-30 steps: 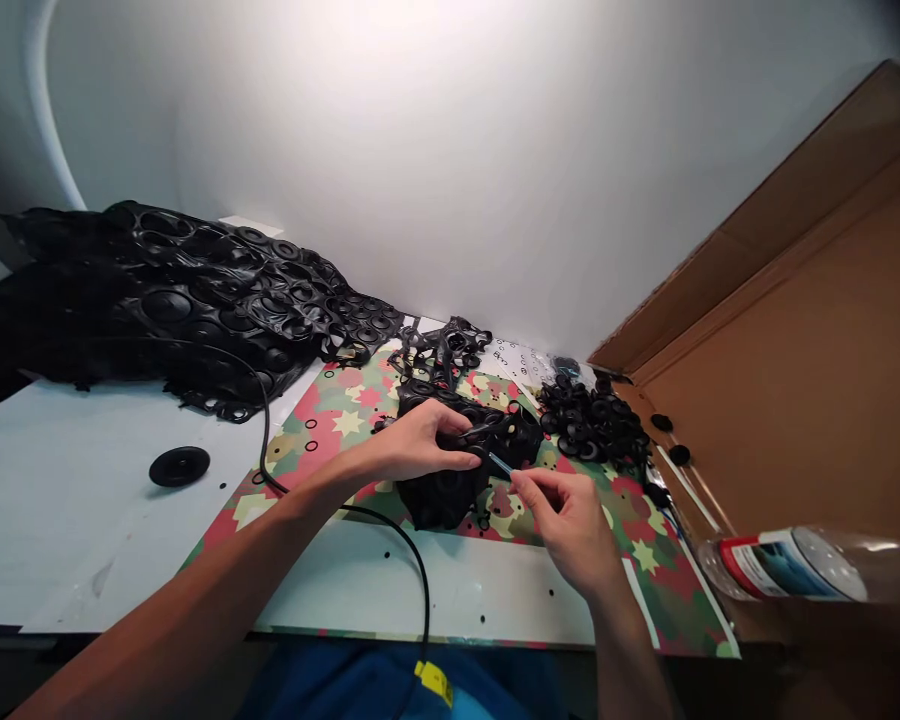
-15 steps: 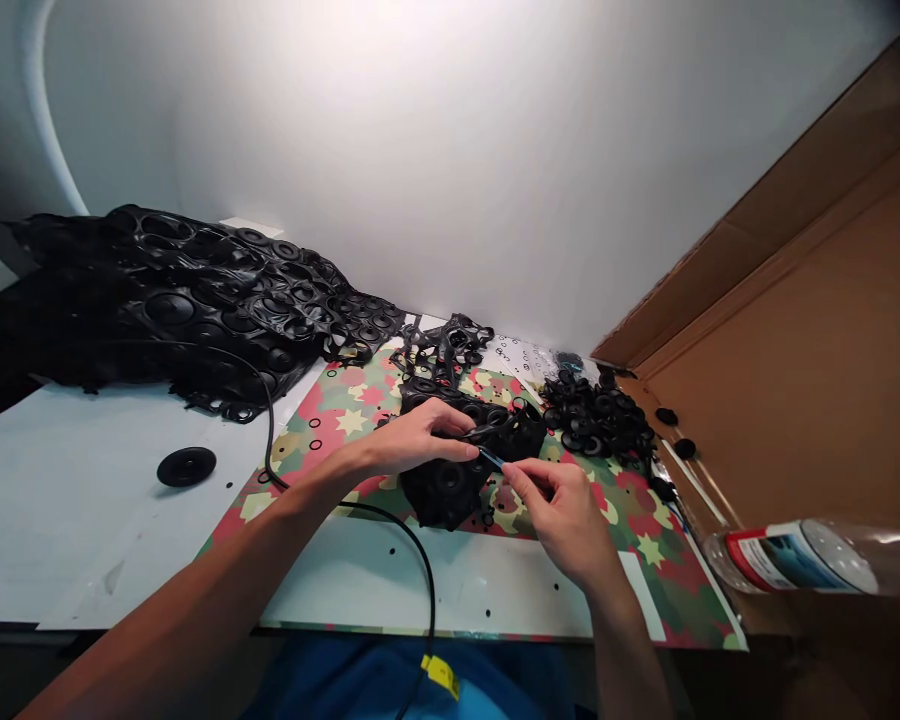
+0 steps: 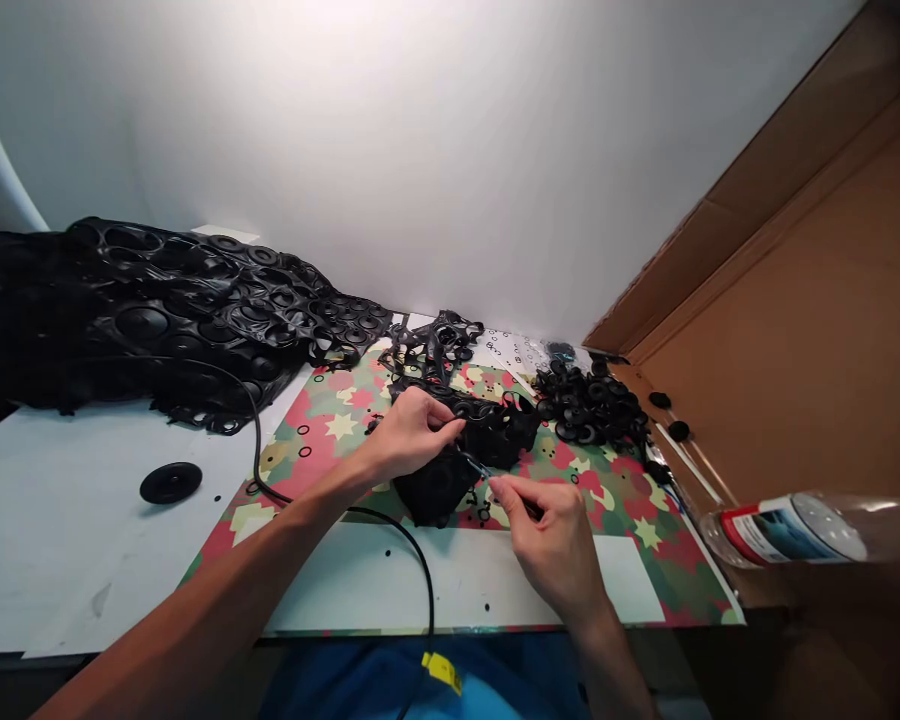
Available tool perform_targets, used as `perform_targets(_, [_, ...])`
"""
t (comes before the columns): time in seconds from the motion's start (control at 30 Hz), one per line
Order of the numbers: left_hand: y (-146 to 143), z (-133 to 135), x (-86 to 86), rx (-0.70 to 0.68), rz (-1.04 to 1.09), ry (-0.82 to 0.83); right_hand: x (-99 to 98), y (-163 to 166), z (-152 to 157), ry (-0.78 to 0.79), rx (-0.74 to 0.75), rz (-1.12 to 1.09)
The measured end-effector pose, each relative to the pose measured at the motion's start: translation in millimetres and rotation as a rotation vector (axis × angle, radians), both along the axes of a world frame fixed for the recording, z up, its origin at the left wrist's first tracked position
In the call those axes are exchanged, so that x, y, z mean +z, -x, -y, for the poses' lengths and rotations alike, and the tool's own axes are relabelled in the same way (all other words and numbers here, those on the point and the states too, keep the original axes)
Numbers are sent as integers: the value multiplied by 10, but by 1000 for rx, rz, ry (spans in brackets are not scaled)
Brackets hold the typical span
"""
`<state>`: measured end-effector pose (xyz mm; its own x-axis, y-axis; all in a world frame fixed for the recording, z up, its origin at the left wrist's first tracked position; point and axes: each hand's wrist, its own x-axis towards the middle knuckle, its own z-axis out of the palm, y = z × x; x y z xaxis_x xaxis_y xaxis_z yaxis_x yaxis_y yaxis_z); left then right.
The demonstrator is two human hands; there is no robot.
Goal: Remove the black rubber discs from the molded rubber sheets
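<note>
My left hand (image 3: 414,432) is closed in a pinch on a black rubber sheet (image 3: 436,485) with round moulded parts in it. The sheet lies crumpled on a camouflage-patterned board. My right hand (image 3: 551,525) grips a slim tool with a shiny metal tip (image 3: 477,465); its exact kind cannot be made out. That tip points up and left to the sheet, close below my left fingertips. Small black rings (image 3: 484,515) lie beside the sheet's lower edge.
A large heap of black moulded sheets (image 3: 195,300) fills the left back. Loose black round parts (image 3: 592,405) are piled at the right. A black cable (image 3: 412,540) crosses the board. A plastic bottle (image 3: 795,530) lies by the cardboard wall (image 3: 810,270); one black disc (image 3: 171,483) sits at left.
The tool's tip and my right hand are slightly lower, a little farther from my left hand. My left fingers have lifted slightly on the sheet. The whole view has shifted a little.
</note>
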<state>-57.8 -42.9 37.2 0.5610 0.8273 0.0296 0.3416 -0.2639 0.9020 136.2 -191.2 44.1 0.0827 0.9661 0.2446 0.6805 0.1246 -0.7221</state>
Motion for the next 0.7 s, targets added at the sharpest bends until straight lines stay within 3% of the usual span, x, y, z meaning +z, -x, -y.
perform_targets(0.3, [-54,-27,-90,76,5,-132,-284,-187,503,-259,-57,147])
perform_targets(0.53, [-47,-6,-56,140,45,-202,-149,-291,715,-224,-153,144])
perform_targets(0.63, [12,-36,-16,170,101,-83,-85,-448,762,-205,-228,103])
perform_targets(0.7, [48,-63,0,89,132,4,-25,-631,701,-172,-292,120])
